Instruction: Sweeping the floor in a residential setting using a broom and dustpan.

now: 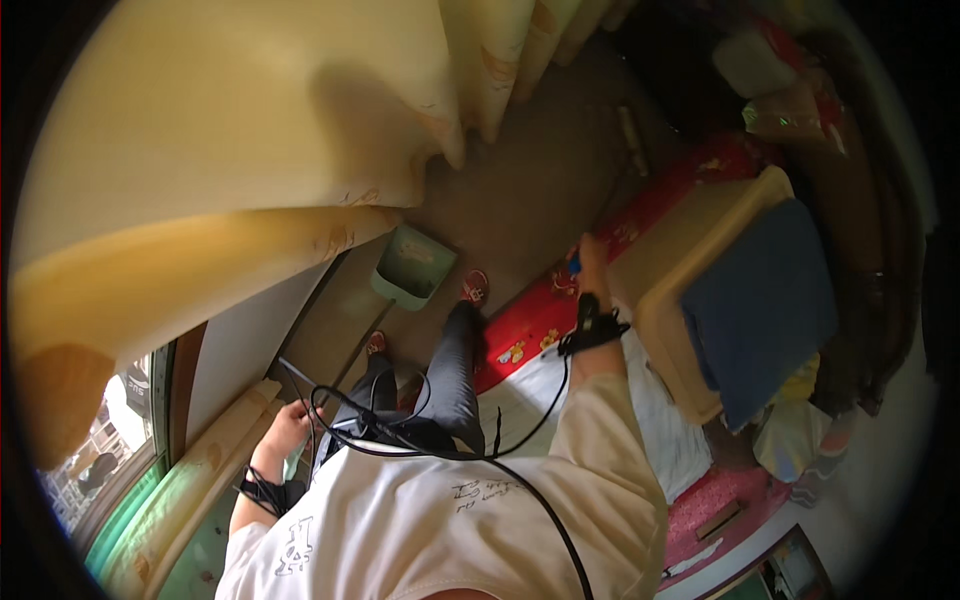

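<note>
My left hand (289, 431) is closed around the upper part of a long thin dustpan handle (365, 337). At its lower end, a pale green dustpan (416, 262) rests on the floor by my feet, with little plainly visible inside. My right hand (592, 259) reaches forward beside the bed and grips a blue handle (574, 264). Most of that handle is hidden by my fingers. Beyond it, a narrow light-coloured strip (634, 139) lies in dim light on the floor; whether it joins the handle is unclear.
Yellow curtains (225, 112) hang at the front left, close to the dustpan. A bed with a red patterned edge (525, 337) runs along my right, bearing a beige bin (667, 315) topped by folded blue cloth (765, 307). A window (112, 427) is at left. Black cables (420, 450) cross my body.
</note>
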Demonstrator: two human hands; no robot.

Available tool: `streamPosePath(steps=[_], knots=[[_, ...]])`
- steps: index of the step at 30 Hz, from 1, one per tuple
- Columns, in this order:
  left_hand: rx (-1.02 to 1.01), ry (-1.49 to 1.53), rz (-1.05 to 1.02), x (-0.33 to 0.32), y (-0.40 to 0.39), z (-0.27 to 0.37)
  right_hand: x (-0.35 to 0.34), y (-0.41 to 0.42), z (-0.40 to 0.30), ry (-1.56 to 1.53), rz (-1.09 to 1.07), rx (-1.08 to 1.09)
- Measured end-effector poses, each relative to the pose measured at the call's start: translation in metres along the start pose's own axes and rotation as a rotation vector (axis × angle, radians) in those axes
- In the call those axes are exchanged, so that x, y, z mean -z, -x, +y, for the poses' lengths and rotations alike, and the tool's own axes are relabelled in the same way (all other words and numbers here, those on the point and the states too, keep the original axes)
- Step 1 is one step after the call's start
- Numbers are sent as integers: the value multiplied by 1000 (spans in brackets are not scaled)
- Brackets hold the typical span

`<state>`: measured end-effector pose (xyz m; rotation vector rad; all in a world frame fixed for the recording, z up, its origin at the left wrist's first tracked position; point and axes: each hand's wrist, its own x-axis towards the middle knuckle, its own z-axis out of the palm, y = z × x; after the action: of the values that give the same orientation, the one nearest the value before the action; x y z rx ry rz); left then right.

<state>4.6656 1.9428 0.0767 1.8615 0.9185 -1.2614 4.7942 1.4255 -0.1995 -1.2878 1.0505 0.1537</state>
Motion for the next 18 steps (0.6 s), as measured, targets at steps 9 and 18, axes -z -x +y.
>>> streamPosePath(steps=[9,18], knots=[[74,291,18,-11,16,-5,8,-25,146,459,-92,89],[3,279,-58,7,8,7,-13,227,45,39,-177,-465]])
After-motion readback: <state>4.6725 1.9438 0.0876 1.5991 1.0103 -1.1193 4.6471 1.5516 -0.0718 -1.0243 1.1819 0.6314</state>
